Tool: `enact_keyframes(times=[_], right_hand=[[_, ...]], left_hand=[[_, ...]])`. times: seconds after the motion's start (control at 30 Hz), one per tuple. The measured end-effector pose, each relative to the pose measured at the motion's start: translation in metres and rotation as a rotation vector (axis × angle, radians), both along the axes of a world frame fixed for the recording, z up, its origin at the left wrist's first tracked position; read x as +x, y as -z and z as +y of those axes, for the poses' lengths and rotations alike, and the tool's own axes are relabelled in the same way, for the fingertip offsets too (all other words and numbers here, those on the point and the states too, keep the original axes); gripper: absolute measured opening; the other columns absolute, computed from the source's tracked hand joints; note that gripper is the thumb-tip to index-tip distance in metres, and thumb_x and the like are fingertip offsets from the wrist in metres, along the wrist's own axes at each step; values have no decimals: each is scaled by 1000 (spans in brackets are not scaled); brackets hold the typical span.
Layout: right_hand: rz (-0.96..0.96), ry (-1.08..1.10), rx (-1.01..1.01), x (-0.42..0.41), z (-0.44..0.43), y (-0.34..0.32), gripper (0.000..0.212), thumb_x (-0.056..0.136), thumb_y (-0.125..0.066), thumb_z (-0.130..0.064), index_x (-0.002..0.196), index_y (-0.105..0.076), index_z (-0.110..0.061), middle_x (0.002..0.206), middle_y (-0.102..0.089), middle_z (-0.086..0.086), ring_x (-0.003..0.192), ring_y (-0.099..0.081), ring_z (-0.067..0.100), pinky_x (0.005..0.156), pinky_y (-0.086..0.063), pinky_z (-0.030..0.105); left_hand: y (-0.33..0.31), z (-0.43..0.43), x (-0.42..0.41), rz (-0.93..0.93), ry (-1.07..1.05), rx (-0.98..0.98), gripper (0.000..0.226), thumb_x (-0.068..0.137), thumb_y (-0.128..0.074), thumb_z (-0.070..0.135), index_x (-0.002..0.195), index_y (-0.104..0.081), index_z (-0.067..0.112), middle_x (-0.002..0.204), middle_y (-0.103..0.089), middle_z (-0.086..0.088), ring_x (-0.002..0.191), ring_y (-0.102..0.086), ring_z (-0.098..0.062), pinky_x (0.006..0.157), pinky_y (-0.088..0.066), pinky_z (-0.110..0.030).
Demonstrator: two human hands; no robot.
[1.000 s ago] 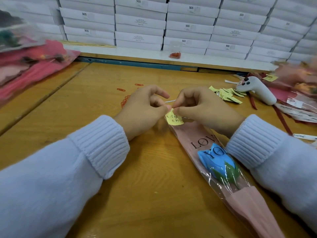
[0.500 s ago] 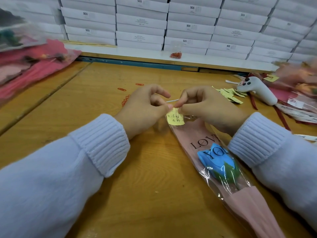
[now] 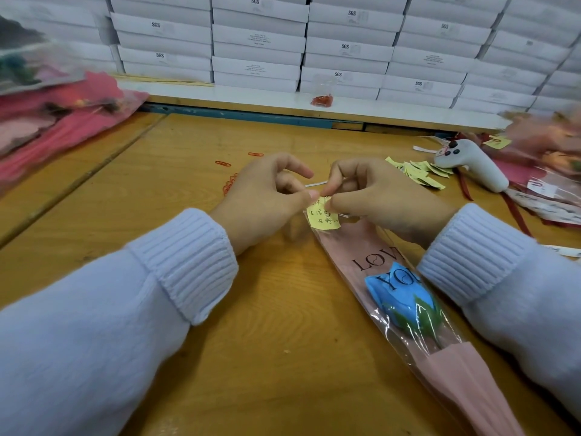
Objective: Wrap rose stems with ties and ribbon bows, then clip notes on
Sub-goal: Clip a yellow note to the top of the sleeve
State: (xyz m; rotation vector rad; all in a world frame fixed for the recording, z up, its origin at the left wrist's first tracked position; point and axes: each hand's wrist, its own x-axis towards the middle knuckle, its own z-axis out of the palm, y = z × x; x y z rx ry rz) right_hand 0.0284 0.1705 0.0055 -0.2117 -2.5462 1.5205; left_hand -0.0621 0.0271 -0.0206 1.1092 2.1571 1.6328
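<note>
We see a wooden table (image 3: 283, 357) with a wrapped rose (image 3: 399, 297) lying slantwise on it. Left of the rose lie loose red paper clips (image 3: 229, 184). To its right we find a pile of yellow notes (image 3: 418, 173) and a white tool (image 3: 471, 163). Far to its left are heaps of wrapped flowers (image 3: 47, 127).

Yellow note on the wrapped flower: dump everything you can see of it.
The note is a small pale-yellow paper slip, roughly square, with a slightly curled lower edge and dark handwritten characters. It lies face up on the far end of the pink wrapper. The left hand and right hand pinch its upper edge, and the thumbs cover the top. A thin wire, perhaps a clip, shows there; whether it is fastened cannot be told.
</note>
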Motion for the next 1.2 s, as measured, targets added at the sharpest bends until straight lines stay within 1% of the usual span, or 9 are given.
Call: enact_keyframes(times=[0.13,0.27,0.43,0.57,0.7,0.83,1.03,1.1,1.2], right_hand=[[-2,-7,30,0,0,0,8,82,-61,9,80,-59,1,53,-64,-3,52,-63,3,51,-47,12],[-4,-11,78,-1,0,0,7,80,-62,8,82,-60,2,63,-70,3,61,-68,8,54,-48,13],[25,-4,35,0,1,1,4,83,-61,7,81,-59,4,47,-59,-6,48,-59,0,49,-45,11],[21,-15,56,-1,2,2,4,82,-63,6,82,-59,4,50,-60,-4,51,-61,1,50,-46,11],[7,-19,54,-1,4,0,8,81,-62,8,78,-59,0,50,-60,-4,49,-59,2,49,-45,13],[-29,-23,92,-1,7,-2,10,80,-64,5,75,-62,-4,53,-64,-3,48,-58,2,47,-43,13],[-74,-37,162,-1,11,-3,13,79,-66,1,73,-66,-11,72,-71,14,65,-63,16,59,-49,24],[-82,-40,157,-1,11,-3,10,79,-66,1,76,-66,-9,80,-72,18,71,-66,21,59,-51,21],[-92,-59,135,-1,12,-2,7,79,-66,3,81,-64,-4,80,-73,14,78,-72,23,59,-54,18]], left_hand=[[0,0,0,1,-13,-12,23,83,-72,21,102,-61,24,71,-72,8,62,-62,5,68,-43,-18],[-1,-1,0,6,-13,-28,22,83,-71,22,102,-61,25,72,-72,8,63,-61,4,66,-42,-16],[-2,-1,2,-9,-3,-17,20,84,-71,19,101,-62,23,72,-72,5,66,-65,-2,70,-48,-23],[-2,-1,3,2,4,-22,20,84,-70,19,102,-62,23,72,-72,5,65,-65,-1,71,-48,-23],[-3,-1,3,8,10,-17,21,83,-71,19,101,-61,23,69,-72,6,57,-61,4,66,-43,-20],[-3,0,4,20,16,-48,20,84,-71,20,100,-60,25,69,-72,9,60,-62,5,65,-45,-20],[-2,2,5,30,43,-65,20,84,-70,20,100,-60,25,70,-72,8,65,-64,0,72,-46,-20],[-2,1,5,36,43,-68,20,84,-70,20,101,-61,24,71,-72,7,66,-65,-1,70,-44,-15],[-3,1,5,46,43,-78,20,84,-70,21,101,-61,24,71,-72,8,68,-66,-1,71,-45,-12]])
